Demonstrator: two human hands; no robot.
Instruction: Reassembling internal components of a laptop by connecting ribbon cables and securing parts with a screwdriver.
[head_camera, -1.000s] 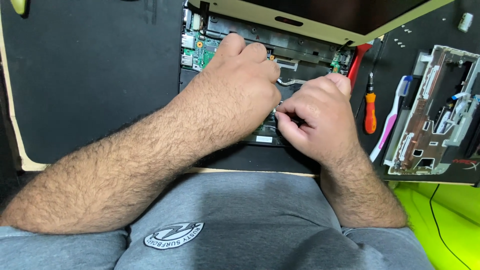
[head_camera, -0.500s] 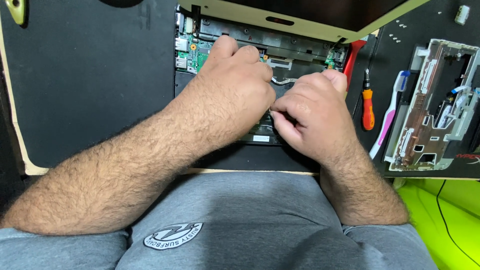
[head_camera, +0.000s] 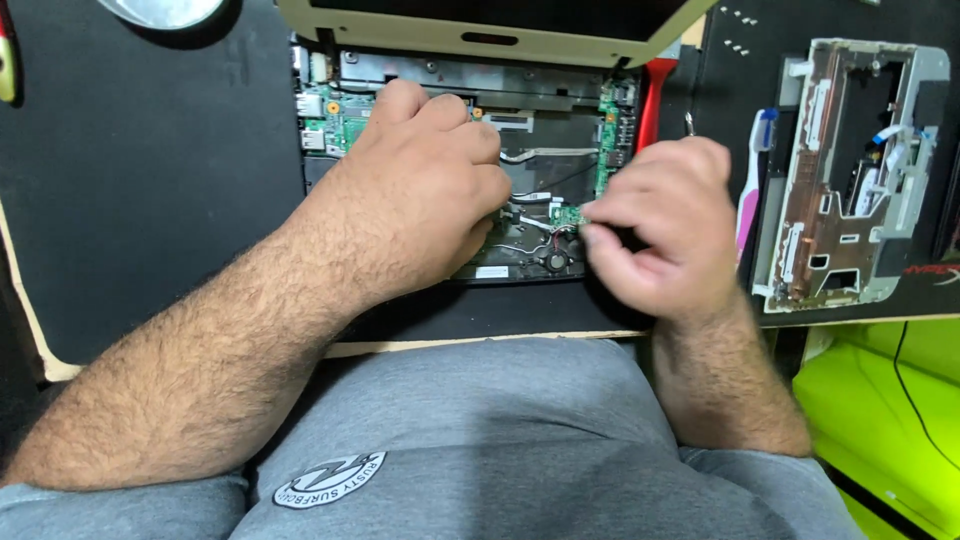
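An opened laptop base (head_camera: 560, 140) lies on a black mat, its green circuit boards and cables exposed. My left hand (head_camera: 420, 190) rests on the middle of the base, fingers curled down onto the parts near a flat cable (head_camera: 530, 196). My right hand (head_camera: 660, 230) pinches a small green circuit board (head_camera: 568, 216) with thin wires, held just above the lower right of the base. The beige lid frame (head_camera: 500, 30) stands along the far edge.
A detached silver and copper laptop chassis panel (head_camera: 850, 180) lies at the right. A pink and white toothbrush (head_camera: 752, 190) lies beside it, and a red-handled tool (head_camera: 652, 100) pokes out behind the base. The black mat (head_camera: 150, 180) spreads to the left. Bright green surface at lower right.
My right hand has drawn away to the right, lifting the small green board with its wires out of the base. My left hand stays on the base.
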